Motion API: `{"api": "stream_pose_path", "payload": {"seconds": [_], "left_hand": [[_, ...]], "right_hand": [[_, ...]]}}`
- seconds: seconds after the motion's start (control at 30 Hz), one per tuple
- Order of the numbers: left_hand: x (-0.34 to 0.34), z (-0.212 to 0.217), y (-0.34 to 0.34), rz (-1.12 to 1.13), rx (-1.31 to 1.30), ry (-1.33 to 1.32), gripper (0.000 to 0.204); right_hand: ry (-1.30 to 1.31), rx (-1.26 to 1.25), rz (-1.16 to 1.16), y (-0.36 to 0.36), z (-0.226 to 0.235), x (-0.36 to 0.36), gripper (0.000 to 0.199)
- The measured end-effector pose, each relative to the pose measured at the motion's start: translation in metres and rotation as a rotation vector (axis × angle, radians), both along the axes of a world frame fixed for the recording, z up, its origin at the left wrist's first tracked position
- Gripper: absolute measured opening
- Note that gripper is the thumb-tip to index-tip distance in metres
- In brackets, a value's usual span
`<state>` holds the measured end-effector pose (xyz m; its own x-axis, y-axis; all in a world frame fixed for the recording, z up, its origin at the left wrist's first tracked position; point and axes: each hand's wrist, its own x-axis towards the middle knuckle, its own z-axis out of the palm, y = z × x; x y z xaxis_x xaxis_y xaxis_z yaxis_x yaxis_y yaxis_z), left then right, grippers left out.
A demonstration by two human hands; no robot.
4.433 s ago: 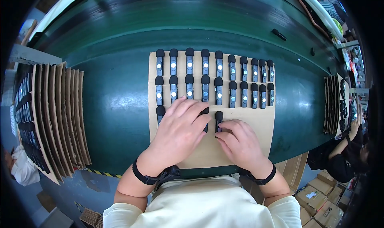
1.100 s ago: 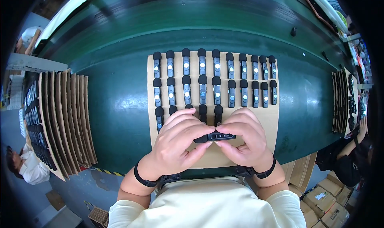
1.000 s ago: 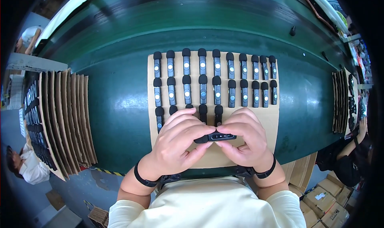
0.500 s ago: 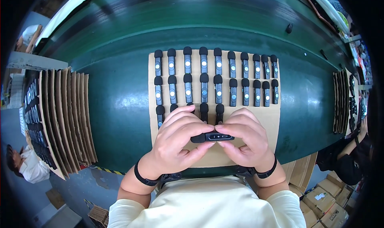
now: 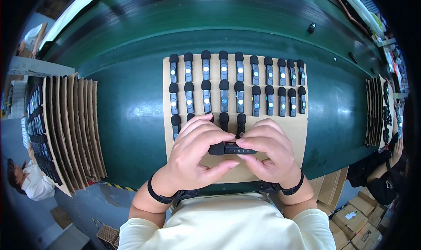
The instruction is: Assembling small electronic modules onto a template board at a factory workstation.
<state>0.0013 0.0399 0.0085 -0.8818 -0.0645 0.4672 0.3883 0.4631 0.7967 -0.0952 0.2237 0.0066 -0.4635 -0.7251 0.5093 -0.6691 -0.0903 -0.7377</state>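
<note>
A small black clip-on wireless microphone (image 5: pixel 239 149) with a foam windscreen lies sideways between my hands, over the near part of a cardboard sheet (image 5: pixel 285 140). My right hand (image 5: pixel 272 151) pinches its right end between thumb and index finger. Around the foam end curls my left hand (image 5: pixel 193 151), its index fingertip at the upper edge and its thumb a little below the body. Similar microphones (image 5: pixel 224 68) lie in rows on the sheet, foam ends pointing away from me. My hands partly hide the nearest row.
A green work table (image 5: pixel 127 105) bears the sheet. Upright cardboard sheets holding microphones stand at the left (image 5: pixel 74 131) and the right (image 5: pixel 372 114). One loose black piece (image 5: pixel 312 27) lies at the far right. People are at both sides; cartons (image 5: pixel 355 215) sit lower right.
The microphone has tilted slightly in my fingers, and my left thumb has moved off its lower edge. At the far right, the loose black piece has shifted a little to the left.
</note>
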Motion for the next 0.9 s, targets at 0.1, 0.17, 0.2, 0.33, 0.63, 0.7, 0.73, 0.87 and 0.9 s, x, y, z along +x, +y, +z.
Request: {"api": "stream_pose_path", "payload": {"seconds": [0.1,0.17,0.2,0.33,0.63,0.7,0.73,0.87,0.9], "left_hand": [[0.001,-0.001,-0.002,-0.003,-0.010,-0.013,0.030],[0.001,-0.004,-0.003,-0.005,-0.035,0.003,0.026],[0.002,-0.005,-0.003,-0.007,-0.047,0.010,0.025],[0.000,-0.003,-0.003,-0.006,-0.091,0.014,0.024],[-0.002,-0.007,0.000,-0.012,-0.123,0.001,0.027],[-0.002,-0.006,-0.001,0.007,-0.120,-0.003,0.029],[-0.002,-0.005,-0.001,0.017,-0.117,-0.005,0.030],[-0.001,-0.006,-0.002,0.038,-0.112,-0.006,0.029],[-0.001,-0.007,-0.002,0.039,-0.107,-0.003,0.029]], "right_hand": [[0.036,-0.013,0.006,-0.002,-0.003,-0.001,0.030],[0.054,-0.019,0.009,-0.003,-0.003,-0.001,0.030],[0.031,-0.026,0.011,-0.003,-0.003,-0.001,0.029],[-0.055,-0.059,0.017,-0.001,-0.003,0.000,0.028],[-0.037,-0.042,-0.004,-0.002,0.008,0.002,0.033],[-0.024,-0.023,-0.038,0.000,0.012,0.003,0.036],[-0.015,0.022,-0.059,0.003,0.013,0.003,0.034],[0.047,0.160,-0.136,0.019,0.015,-0.002,0.032],[0.087,0.204,-0.169,0.024,0.013,-0.004,0.033]]}}
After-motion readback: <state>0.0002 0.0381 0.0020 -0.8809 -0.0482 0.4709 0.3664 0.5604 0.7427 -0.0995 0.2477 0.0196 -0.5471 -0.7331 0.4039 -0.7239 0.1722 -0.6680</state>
